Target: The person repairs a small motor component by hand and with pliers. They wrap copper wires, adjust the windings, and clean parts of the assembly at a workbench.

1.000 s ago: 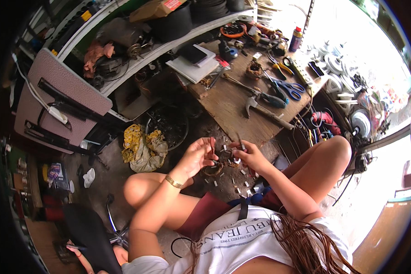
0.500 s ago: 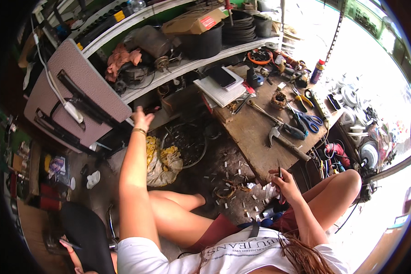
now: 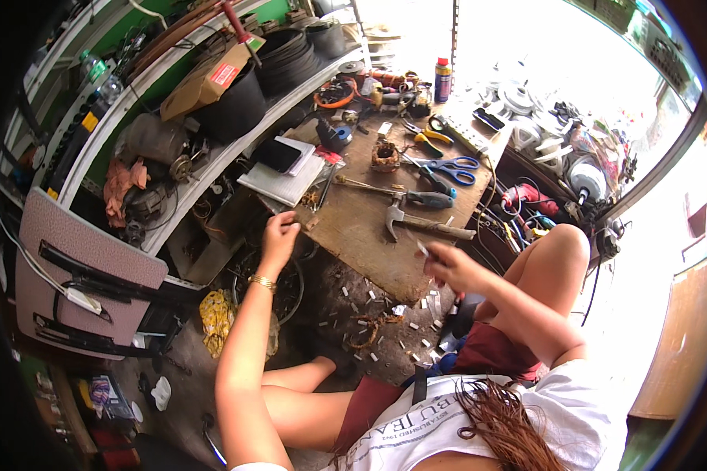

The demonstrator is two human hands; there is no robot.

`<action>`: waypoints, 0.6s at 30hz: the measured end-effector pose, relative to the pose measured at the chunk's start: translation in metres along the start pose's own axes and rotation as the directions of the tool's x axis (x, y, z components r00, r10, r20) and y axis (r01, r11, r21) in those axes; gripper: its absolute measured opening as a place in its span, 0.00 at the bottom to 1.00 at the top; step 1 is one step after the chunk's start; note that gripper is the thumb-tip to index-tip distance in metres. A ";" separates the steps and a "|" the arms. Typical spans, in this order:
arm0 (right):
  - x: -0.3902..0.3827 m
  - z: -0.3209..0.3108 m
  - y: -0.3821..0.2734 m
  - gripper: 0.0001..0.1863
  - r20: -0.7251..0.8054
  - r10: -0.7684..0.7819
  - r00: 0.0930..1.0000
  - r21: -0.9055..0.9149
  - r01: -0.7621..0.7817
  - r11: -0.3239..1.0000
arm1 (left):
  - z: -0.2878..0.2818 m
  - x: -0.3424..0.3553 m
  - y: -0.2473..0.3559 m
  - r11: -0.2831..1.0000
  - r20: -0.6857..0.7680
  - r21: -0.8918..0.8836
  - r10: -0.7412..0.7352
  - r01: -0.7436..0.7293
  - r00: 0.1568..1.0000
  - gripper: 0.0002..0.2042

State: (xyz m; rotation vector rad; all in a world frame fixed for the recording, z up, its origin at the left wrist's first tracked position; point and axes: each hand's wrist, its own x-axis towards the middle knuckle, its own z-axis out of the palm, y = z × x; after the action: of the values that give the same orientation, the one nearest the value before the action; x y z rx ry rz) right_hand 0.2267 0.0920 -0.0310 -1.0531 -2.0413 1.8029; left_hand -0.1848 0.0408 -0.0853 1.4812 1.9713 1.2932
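My left hand [image 3: 279, 245], with a gold-coloured bracelet [image 3: 262, 282] at the wrist, is raised beside the workbench's left corner. Its fingers are bent and pressed together; whatever they hold, if anything, is too small to make out. Over the bench's front edge, my right hand [image 3: 457, 268] is closed around a thin tool, whose pale slim tip [image 3: 423, 248] points up toward the bench; a bit of red shows below the fist. Nearest to that hand on the wooden workbench [image 3: 361, 235] lies a claw hammer [image 3: 432, 227], with a blue-handled tool [image 3: 432, 199] behind it.
Pliers [image 3: 430, 141], blue scissors [image 3: 453, 168], a copper coil [image 3: 386, 156] and notebooks [image 3: 284, 182] lie on the bench. A spray can [image 3: 442, 80] stands at its back. Shelves with black tubs [image 3: 229, 102] run along the left. White scraps litter the floor below.
My view has turned right. My left hand has come away from the shelf toward the bench corner, its fingers now drawn together. My right hand still grips the thin tool.
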 end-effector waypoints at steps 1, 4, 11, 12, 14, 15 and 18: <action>0.004 -0.015 0.005 0.16 -0.057 -0.074 0.996 -0.021 0.073 0.997 | 0.021 0.008 0.030 0.997 0.049 0.059 0.042 -0.045 0.998 0.14; 0.015 -0.064 -0.015 0.17 -0.214 -0.251 0.944 -0.294 0.182 0.938 | 0.061 0.025 0.080 0.931 0.161 0.234 0.248 -0.281 0.955 0.13; 0.079 -0.153 0.024 0.15 -0.413 -0.316 0.854 -0.574 0.025 0.818 | 0.168 0.081 0.118 0.888 0.077 0.332 0.310 -0.317 0.948 0.18; 0.090 -0.155 0.036 0.14 -0.429 -0.357 0.830 -0.610 0.026 0.792 | 0.182 0.091 0.118 0.873 0.084 0.358 0.324 -0.332 0.942 0.21; 0.107 -0.147 0.043 0.11 -0.412 -0.390 0.824 -0.713 -0.024 0.701 | 0.201 0.098 0.129 0.840 0.086 0.478 0.247 -0.257 0.965 0.22; 0.116 -0.141 0.050 0.12 -0.408 -0.455 0.792 -0.764 -0.022 0.645 | 0.207 0.101 0.132 0.815 0.084 0.535 0.210 -0.222 0.974 0.22; 0.140 -0.134 0.060 0.15 -0.432 -0.559 0.708 -0.737 0.080 0.671 | 0.216 0.115 0.128 0.614 0.132 0.743 0.255 -0.265 0.958 0.18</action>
State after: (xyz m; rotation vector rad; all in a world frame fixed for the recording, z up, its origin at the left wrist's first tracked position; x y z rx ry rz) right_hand 0.2277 0.2836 -0.0967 -1.1050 -2.2238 0.3498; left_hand 0.0002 0.2456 -0.0653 2.2056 2.5149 0.4901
